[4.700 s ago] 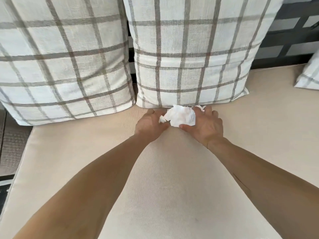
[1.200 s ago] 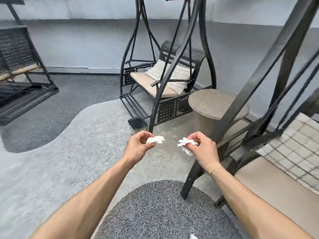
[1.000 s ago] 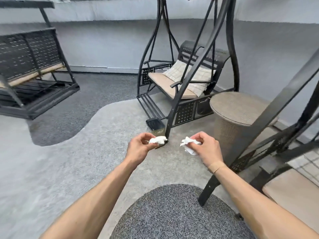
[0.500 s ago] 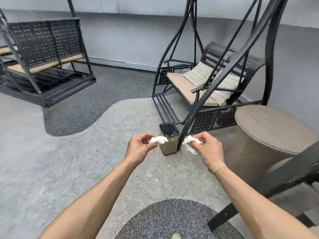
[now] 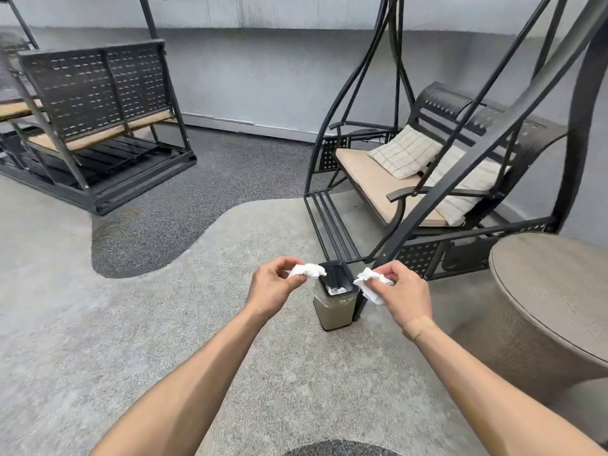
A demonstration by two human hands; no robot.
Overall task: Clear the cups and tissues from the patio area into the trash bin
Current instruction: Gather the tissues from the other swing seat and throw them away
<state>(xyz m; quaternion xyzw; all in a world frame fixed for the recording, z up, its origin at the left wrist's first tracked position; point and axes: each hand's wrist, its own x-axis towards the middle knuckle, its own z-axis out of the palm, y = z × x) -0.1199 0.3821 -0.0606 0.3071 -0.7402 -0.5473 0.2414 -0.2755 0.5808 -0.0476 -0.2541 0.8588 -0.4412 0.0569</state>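
We pinch a crumpled white tissue (image 5: pixel 307 270) in our left hand (image 5: pixel 272 286) and another (image 5: pixel 370 284) in our right hand (image 5: pixel 405 291), flanking the small beige, black-rimmed trash bin (image 5: pixel 335 307) (white scraps inside).

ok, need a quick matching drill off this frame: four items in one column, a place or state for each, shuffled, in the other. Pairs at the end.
Items
1. left hand
2. trash bin
3. plaid cushion
4. round table

Place or state
A. standing on the floor by the swing frame's foot, open, white scraps inside
B. at the frame's right edge, bare top
C. pinching a crumpled tissue
D. leaning on the swing seat's backrest

Pairs: 1-C, 2-A, 3-D, 4-B
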